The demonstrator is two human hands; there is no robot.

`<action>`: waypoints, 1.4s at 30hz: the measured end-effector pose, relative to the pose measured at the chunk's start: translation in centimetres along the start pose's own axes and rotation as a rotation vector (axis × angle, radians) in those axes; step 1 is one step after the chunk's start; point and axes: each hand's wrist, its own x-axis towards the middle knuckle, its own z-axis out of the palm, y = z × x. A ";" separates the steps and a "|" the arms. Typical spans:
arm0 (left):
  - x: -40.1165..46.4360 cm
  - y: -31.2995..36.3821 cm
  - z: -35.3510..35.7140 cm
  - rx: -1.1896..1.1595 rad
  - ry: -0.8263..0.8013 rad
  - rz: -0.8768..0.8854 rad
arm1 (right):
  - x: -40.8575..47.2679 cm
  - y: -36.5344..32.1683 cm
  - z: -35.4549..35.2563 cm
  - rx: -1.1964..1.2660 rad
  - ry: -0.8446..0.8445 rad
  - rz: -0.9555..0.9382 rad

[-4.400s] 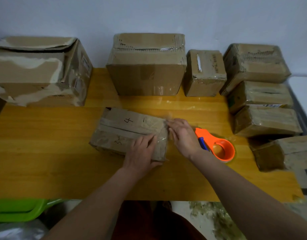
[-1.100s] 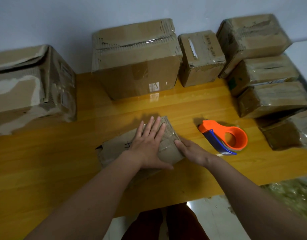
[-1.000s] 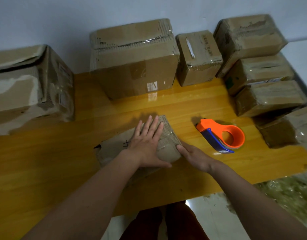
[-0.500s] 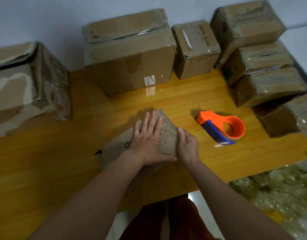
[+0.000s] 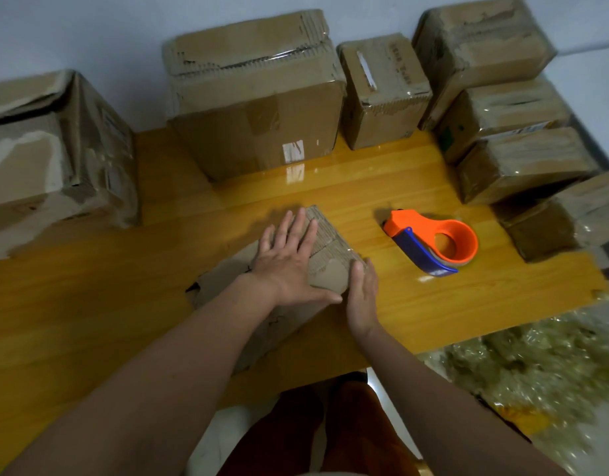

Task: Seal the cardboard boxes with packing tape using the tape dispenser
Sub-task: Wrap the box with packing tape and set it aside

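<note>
A small flat cardboard box (image 5: pixel 330 249) lies in the middle of the yellow wooden table (image 5: pixel 90 304), its taped end turned towards the right. My left hand (image 5: pixel 289 259) lies flat on its top with straight, spread fingers. My right hand (image 5: pixel 361 297) presses flat against the box's right end, fingers straight. An orange and blue tape dispenser (image 5: pixel 437 243) rests on the table to the right of the box, held by neither hand.
Taped cardboard boxes line the back: a big torn one (image 5: pixel 52 149) at left, a large one (image 5: pixel 258 97) in the middle, a small one (image 5: pixel 382 91) beside it. A stack of boxes (image 5: pixel 509 108) fills the right side. Crumpled plastic (image 5: pixel 536 372) lies beyond the table's near right edge.
The right hand slid from low beside the box up along its right end and now presses it with straight fingers. The left hand stayed flat on top. The dispenser has not moved.
</note>
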 end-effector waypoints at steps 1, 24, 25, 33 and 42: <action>-0.1 -0.4 -0.2 -0.030 0.001 0.009 | -0.7 0.1 -0.1 0.001 -0.010 0.022; -10.0 -3.4 2.9 0.188 0.027 0.277 | -1.2 -5.3 -3.9 -0.841 -0.202 -0.092; -9.6 -3.1 2.9 0.197 0.034 0.264 | -1.5 -4.9 -4.1 -0.838 -0.201 -0.065; -8.4 1.3 4.7 0.267 0.213 0.274 | 0.6 -6.8 -3.4 -0.482 -0.199 -0.208; -4.8 5.6 4.2 0.033 0.273 0.030 | 3.5 -6.4 -6.3 -0.627 0.033 -0.358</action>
